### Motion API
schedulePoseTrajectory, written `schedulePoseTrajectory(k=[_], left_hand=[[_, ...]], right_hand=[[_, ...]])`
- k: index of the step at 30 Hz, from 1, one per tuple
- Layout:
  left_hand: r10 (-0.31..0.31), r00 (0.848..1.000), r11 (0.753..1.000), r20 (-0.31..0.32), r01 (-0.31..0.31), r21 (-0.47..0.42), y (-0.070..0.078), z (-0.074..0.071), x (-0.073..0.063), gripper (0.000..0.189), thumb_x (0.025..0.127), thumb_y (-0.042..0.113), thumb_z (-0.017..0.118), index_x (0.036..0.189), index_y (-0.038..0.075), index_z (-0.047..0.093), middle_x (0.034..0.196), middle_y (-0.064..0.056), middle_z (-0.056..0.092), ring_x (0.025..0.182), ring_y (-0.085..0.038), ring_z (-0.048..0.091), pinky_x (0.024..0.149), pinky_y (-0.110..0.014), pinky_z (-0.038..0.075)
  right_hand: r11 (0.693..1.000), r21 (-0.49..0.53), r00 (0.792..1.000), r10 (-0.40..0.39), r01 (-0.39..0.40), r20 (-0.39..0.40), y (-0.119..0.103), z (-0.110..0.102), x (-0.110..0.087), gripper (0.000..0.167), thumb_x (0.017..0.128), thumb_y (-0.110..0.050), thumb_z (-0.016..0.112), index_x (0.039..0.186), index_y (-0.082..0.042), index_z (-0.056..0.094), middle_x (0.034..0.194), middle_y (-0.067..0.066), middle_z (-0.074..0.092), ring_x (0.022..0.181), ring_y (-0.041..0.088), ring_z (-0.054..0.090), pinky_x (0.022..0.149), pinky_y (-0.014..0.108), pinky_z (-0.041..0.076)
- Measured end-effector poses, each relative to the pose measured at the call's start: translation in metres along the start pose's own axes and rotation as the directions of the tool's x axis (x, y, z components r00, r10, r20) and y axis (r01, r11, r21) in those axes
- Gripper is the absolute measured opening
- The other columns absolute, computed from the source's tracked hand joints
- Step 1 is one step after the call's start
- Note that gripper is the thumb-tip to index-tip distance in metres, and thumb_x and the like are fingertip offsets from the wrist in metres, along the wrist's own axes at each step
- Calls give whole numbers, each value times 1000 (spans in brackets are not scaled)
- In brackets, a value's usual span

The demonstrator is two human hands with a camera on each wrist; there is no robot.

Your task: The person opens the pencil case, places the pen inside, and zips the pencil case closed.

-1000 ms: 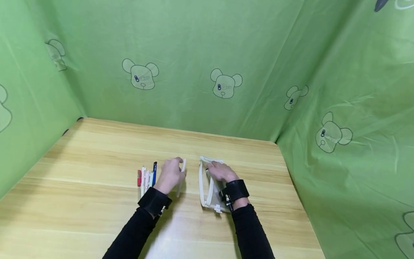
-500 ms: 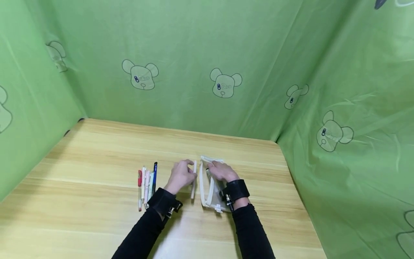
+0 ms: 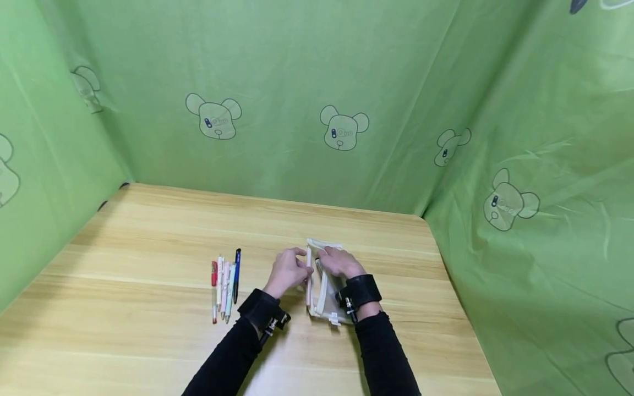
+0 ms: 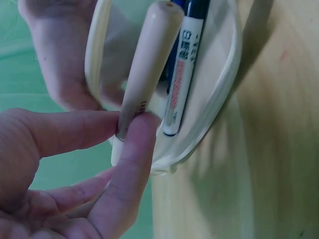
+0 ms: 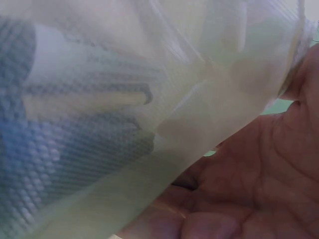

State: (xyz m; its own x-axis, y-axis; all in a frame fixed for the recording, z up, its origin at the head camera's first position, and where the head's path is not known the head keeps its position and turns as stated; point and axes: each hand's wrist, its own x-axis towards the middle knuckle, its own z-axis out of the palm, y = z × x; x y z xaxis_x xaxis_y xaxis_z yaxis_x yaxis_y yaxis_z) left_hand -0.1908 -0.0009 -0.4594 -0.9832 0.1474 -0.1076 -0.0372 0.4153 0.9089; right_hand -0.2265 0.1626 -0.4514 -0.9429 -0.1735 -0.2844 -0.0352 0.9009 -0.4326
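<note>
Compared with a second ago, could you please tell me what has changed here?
The left hand, still pinching a pale pen, has moved rightward to the pouch. The right hand still holds the pouch; the five loose pens lie as they were.

Hand-passable: surface (image 3: 148,247) strip between pen row (image 3: 225,289) and left grip (image 3: 287,271). Obstructed: pencil pouch (image 3: 322,294) mouth, by pale pink pen (image 4: 150,55) at left rim, whiteboard marker (image 4: 183,79) inside, right grip (image 3: 342,263) at right. Green curtain (image 3: 287,71) bounds far, left, right.

Green curtain (image 3: 282,66) — bear prints (image 3: 218,120) — tabletop (image 3: 124,330)
</note>
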Motion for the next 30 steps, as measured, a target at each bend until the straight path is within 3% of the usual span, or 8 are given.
schedulePoseTrajectory(k=[6,12,20,26,30], left_hand=[[-38,999,997,26,39,-66,0,9,1,54,81,-5,74,132,-6,58,91,-19,76,65,-26,74,63,-39,63],[-38,999,996,17,39,-75,1,16,5,53,81,-4,74,132,-6,58,94,-20,76,64,-24,74,61,-36,63],[-41,999,995,3,41,-86,-1,25,7,53,80,-5,72,132,-4,61,94,-19,77,70,-30,76,62,-36,63],[7,998,1000,-64,-8,-7,-4,29,12,48,76,-4,66,124,0,68,82,-13,75,56,-11,64,50,-20,51],[44,995,999,-86,-43,9,-6,32,15,45,76,-4,59,119,0,70,75,-11,72,52,-6,58,47,-18,43]], right_hand=[[1000,14,1000,-1,1,-5,0,0,0,62,104,-39,28,149,0,46,153,21,50,142,41,47,116,51,42],[1000,24,1000,8,-8,-1,0,0,0,62,104,-39,29,151,0,44,155,20,48,144,39,44,118,51,39],[1000,8,1000,-2,2,-1,0,0,-2,62,103,-40,29,149,-2,47,152,20,51,141,40,49,115,51,43],[1000,-9,1000,-3,3,-10,1,0,0,63,104,-39,27,150,-1,46,154,20,49,143,41,46,116,51,41],[1000,7,1000,2,-2,-10,1,-1,0,62,103,-39,29,149,-2,47,153,19,50,141,40,48,115,51,43]])
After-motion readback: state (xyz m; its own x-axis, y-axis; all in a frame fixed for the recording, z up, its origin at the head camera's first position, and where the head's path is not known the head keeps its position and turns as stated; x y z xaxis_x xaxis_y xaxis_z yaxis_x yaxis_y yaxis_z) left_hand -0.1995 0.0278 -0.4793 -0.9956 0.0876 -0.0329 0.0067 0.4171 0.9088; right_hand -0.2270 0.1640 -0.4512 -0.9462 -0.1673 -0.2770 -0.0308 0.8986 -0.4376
